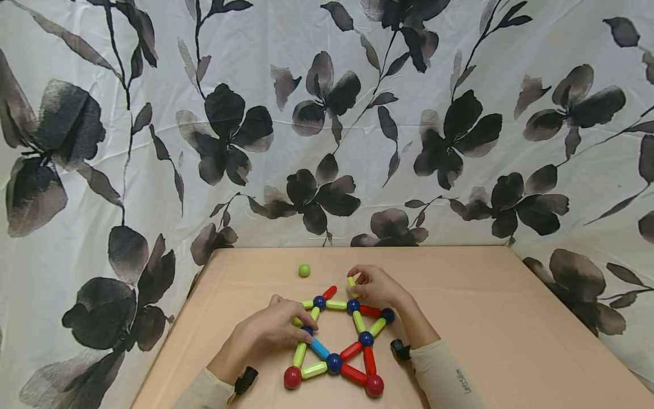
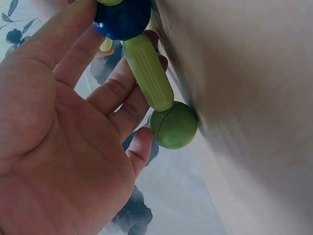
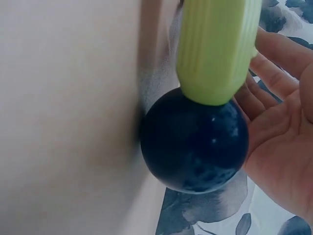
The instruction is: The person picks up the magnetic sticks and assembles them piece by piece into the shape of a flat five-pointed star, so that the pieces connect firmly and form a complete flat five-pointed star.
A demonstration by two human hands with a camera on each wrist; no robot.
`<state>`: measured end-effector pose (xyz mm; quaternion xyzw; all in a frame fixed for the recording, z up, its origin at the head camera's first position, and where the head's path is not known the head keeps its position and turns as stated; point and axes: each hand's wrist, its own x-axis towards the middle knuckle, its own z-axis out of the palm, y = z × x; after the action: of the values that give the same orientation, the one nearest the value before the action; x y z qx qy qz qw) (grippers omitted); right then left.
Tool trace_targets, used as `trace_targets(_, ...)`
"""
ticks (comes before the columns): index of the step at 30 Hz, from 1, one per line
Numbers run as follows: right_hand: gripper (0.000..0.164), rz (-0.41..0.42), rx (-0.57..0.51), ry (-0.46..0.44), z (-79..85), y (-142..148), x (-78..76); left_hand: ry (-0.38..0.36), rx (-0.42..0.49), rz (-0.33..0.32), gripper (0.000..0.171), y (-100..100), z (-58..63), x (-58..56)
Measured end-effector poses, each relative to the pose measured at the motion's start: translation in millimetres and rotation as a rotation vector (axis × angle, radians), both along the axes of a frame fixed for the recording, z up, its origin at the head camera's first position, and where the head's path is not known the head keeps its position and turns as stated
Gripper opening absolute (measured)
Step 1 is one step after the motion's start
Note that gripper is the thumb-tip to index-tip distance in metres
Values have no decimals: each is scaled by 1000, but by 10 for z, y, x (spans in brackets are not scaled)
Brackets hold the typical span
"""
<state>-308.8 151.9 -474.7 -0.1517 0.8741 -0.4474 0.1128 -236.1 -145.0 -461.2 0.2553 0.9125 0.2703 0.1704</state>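
Observation:
On the table lies a flat frame of magnetic rods and balls. My left hand point(image 1: 278, 324) is at its left side, thumb and fingers around a blue ball point(image 1: 307, 330) where a blue rod point(image 1: 319, 348) joins. In the left wrist view, a yellow-green rod point(image 2: 149, 73) runs from a blue ball point(image 2: 122, 20) to a green ball point(image 2: 173, 126) beside the fingers. At the far side, my right hand point(image 1: 379, 287) pinches a yellow-green rod point(image 1: 352, 282) just above a blue ball point(image 1: 353, 307); whether they touch is unclear. Another blue ball point(image 3: 195, 142) fills the right wrist view's middle.
A loose green ball point(image 1: 304, 270) lies beyond the frame on the tan table point(image 1: 485, 318). Red balls point(image 1: 374, 386) form the frame's near corners. A flower-patterned cloth point(image 1: 388, 130) hangs behind the table's far edge.

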Motion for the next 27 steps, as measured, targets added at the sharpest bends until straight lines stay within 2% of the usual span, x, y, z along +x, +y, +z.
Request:
trace_targets(12,36,30,108,31,-19,-102,13,3,-10,-8,16,8,24,-12)
trace_targets(19,35,69,207,82,-27,-159,-23,0,-6,-14,16,5,28,-13)
trace_targets(27,34,116,251,21,36,-180,-87,-5,-11,-13,17,-15,25,-16)
